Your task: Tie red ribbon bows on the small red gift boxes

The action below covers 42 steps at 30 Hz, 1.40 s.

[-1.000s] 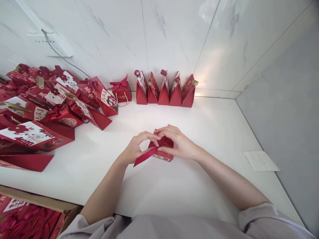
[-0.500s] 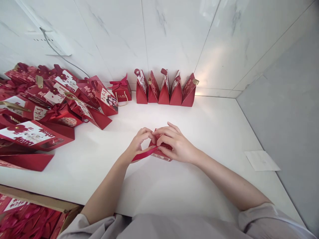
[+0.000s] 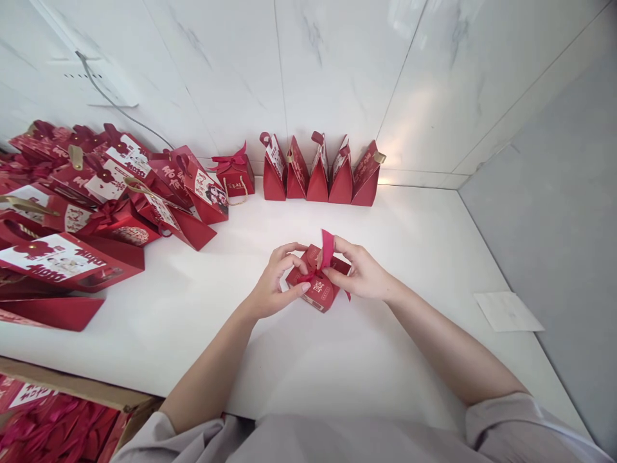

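A small red gift box (image 3: 324, 294) with pale printing sits on the white table (image 3: 385, 360) between my hands. Across its top runs a pink-red ribbon (image 3: 328, 245), gathered near the middle. My left hand (image 3: 284, 280) is at the box's left side, with thumb and index finger pinched on the ribbon near its gathered part. From the right, my right hand (image 3: 359, 273) pinches the ribbon between thumb and fingers, one end standing up above them. Another ribbon end hangs by the box's right side.
Several red triangular gift boxes (image 3: 315, 177) stand in a row by the wall, near a small ribboned box (image 3: 236, 177). Red boxes (image 3: 116, 193) are heaped at left. A cardboard carton (image 3: 137, 402) of red packages is at lower left. White paper (image 3: 508, 312) lies at right.
My right hand has moved slightly right and now holds a ribbon end upward. The ribbon strip at my left hand has gone from there. More of the box top shows.
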Each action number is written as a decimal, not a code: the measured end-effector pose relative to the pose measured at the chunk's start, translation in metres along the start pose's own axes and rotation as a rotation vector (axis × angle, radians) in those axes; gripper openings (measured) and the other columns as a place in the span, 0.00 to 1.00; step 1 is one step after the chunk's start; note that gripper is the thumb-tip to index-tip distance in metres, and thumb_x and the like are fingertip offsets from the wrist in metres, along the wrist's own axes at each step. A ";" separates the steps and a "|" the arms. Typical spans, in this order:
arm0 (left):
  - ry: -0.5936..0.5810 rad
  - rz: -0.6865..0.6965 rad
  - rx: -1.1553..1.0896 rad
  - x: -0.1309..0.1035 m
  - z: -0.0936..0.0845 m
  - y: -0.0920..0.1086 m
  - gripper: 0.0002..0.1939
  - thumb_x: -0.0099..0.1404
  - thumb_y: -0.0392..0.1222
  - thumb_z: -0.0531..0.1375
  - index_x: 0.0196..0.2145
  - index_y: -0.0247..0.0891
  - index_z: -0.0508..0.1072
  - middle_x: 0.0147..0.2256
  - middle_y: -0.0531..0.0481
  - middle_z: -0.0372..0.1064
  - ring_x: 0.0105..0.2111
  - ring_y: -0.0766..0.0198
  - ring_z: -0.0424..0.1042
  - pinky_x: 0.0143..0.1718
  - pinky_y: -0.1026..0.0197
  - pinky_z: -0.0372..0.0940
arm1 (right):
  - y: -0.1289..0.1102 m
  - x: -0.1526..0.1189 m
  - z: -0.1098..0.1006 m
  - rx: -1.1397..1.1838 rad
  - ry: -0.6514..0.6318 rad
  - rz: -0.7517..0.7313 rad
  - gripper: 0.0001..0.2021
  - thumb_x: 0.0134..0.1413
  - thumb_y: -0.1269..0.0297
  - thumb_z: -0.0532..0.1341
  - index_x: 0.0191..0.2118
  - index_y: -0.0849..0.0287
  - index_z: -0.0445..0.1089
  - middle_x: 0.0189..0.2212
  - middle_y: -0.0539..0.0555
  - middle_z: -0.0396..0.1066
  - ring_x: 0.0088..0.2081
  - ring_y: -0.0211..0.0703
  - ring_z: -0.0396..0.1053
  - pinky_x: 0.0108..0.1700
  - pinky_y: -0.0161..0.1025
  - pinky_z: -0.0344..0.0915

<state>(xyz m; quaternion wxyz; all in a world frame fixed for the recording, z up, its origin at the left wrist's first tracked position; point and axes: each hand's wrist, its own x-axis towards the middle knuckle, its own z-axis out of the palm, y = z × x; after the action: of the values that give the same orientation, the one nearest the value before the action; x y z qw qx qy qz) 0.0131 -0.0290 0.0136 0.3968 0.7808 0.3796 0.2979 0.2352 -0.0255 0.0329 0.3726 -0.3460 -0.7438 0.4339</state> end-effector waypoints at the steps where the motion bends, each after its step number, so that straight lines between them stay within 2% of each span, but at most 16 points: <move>1: 0.012 -0.010 0.007 0.000 0.001 0.001 0.04 0.63 0.40 0.60 0.36 0.41 0.67 0.59 0.44 0.56 0.63 0.53 0.53 0.63 0.47 0.54 | 0.000 0.000 0.000 -0.008 -0.004 -0.004 0.10 0.53 0.73 0.57 0.39 0.53 0.66 0.36 0.50 0.71 0.41 0.45 0.71 0.43 0.41 0.68; 6: 0.035 -0.033 0.100 -0.001 0.002 0.006 0.06 0.62 0.43 0.62 0.33 0.40 0.68 0.60 0.44 0.56 0.65 0.51 0.49 0.63 0.46 0.53 | -0.004 -0.002 -0.011 -0.072 -0.123 -0.054 0.06 0.54 0.71 0.57 0.36 0.54 0.69 0.36 0.51 0.70 0.30 0.40 0.68 0.32 0.38 0.66; 9: 0.032 -0.027 0.115 -0.001 0.002 0.008 0.09 0.59 0.44 0.64 0.31 0.40 0.68 0.61 0.45 0.56 0.66 0.50 0.47 0.64 0.46 0.53 | -0.008 -0.004 -0.021 -0.228 -0.161 -0.118 0.05 0.55 0.71 0.58 0.33 0.54 0.69 0.31 0.51 0.70 0.30 0.42 0.67 0.39 0.42 0.66; 12: -0.010 -0.029 0.026 -0.001 0.002 0.007 0.08 0.62 0.44 0.63 0.29 0.40 0.69 0.62 0.48 0.56 0.66 0.52 0.48 0.65 0.46 0.51 | -0.015 -0.007 -0.028 -0.334 -0.207 -0.153 0.05 0.58 0.70 0.59 0.34 0.53 0.71 0.28 0.49 0.71 0.30 0.42 0.68 0.46 0.44 0.64; 15: -0.055 -0.051 -0.087 0.000 0.001 0.003 0.07 0.62 0.45 0.62 0.30 0.40 0.72 0.64 0.49 0.54 0.67 0.52 0.48 0.67 0.46 0.47 | -0.020 -0.011 -0.030 -0.332 -0.309 -0.105 0.04 0.60 0.68 0.58 0.36 0.54 0.71 0.31 0.50 0.73 0.30 0.41 0.69 0.39 0.40 0.65; 20: -0.085 -0.105 -0.173 0.002 0.001 -0.002 0.08 0.62 0.47 0.63 0.29 0.41 0.75 0.66 0.53 0.50 0.68 0.52 0.44 0.68 0.47 0.42 | -0.023 -0.014 -0.025 -0.376 -0.433 -0.060 0.05 0.59 0.73 0.56 0.37 0.57 0.68 0.32 0.49 0.71 0.30 0.38 0.67 0.32 0.36 0.61; 24: 0.014 -0.162 -0.247 0.004 0.003 -0.004 0.14 0.64 0.48 0.60 0.25 0.39 0.69 0.63 0.51 0.56 0.65 0.52 0.52 0.66 0.46 0.48 | -0.022 -0.013 -0.022 -0.426 -0.458 -0.073 0.05 0.57 0.75 0.56 0.33 0.58 0.66 0.31 0.49 0.68 0.28 0.37 0.63 0.30 0.35 0.59; 29: 0.147 -0.222 -0.128 0.005 0.011 -0.001 0.16 0.62 0.49 0.62 0.23 0.38 0.64 0.58 0.48 0.62 0.60 0.53 0.60 0.62 0.47 0.55 | -0.021 -0.013 -0.022 -0.500 -0.448 -0.133 0.07 0.56 0.77 0.56 0.32 0.58 0.65 0.30 0.51 0.68 0.30 0.39 0.63 0.32 0.37 0.59; 32: 0.173 -0.223 -0.026 0.005 0.015 0.002 0.17 0.60 0.49 0.64 0.23 0.38 0.64 0.57 0.48 0.62 0.59 0.53 0.61 0.61 0.48 0.56 | -0.023 -0.014 -0.021 -0.494 -0.454 -0.168 0.08 0.56 0.78 0.55 0.33 0.58 0.66 0.31 0.51 0.70 0.31 0.39 0.64 0.33 0.37 0.59; 35: 0.150 -0.232 -0.023 0.005 0.015 0.002 0.16 0.61 0.50 0.63 0.23 0.39 0.65 0.57 0.48 0.63 0.59 0.53 0.62 0.60 0.49 0.58 | -0.025 -0.016 -0.021 -0.460 -0.489 -0.183 0.08 0.56 0.78 0.56 0.32 0.57 0.67 0.30 0.50 0.70 0.31 0.39 0.65 0.34 0.36 0.60; 38: 0.143 -0.228 -0.037 0.005 0.015 0.000 0.16 0.61 0.49 0.62 0.23 0.38 0.63 0.56 0.47 0.63 0.58 0.54 0.63 0.59 0.50 0.58 | -0.028 -0.020 -0.020 -0.456 -0.551 -0.136 0.10 0.54 0.79 0.56 0.30 0.57 0.68 0.28 0.49 0.71 0.32 0.39 0.67 0.35 0.36 0.61; 40: 0.147 -0.220 -0.034 0.005 0.015 -0.001 0.16 0.61 0.48 0.62 0.23 0.39 0.63 0.56 0.47 0.63 0.58 0.54 0.63 0.59 0.50 0.58 | -0.030 -0.024 -0.022 -0.438 -0.619 -0.044 0.10 0.52 0.80 0.57 0.29 0.57 0.70 0.29 0.49 0.73 0.32 0.40 0.69 0.34 0.36 0.62; 42: 0.139 -0.216 -0.041 0.005 0.014 -0.002 0.16 0.61 0.48 0.63 0.24 0.39 0.62 0.56 0.46 0.63 0.58 0.54 0.63 0.59 0.50 0.58 | -0.034 -0.027 -0.028 -0.362 -0.728 0.077 0.12 0.49 0.80 0.58 0.33 0.56 0.74 0.30 0.49 0.76 0.31 0.39 0.72 0.32 0.35 0.63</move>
<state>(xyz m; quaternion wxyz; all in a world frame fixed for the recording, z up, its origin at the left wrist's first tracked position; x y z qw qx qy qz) 0.0257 -0.0291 0.0057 0.4152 0.7046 0.4818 0.3146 0.2656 -0.0507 0.0659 0.0016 -0.2576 -0.8778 0.4038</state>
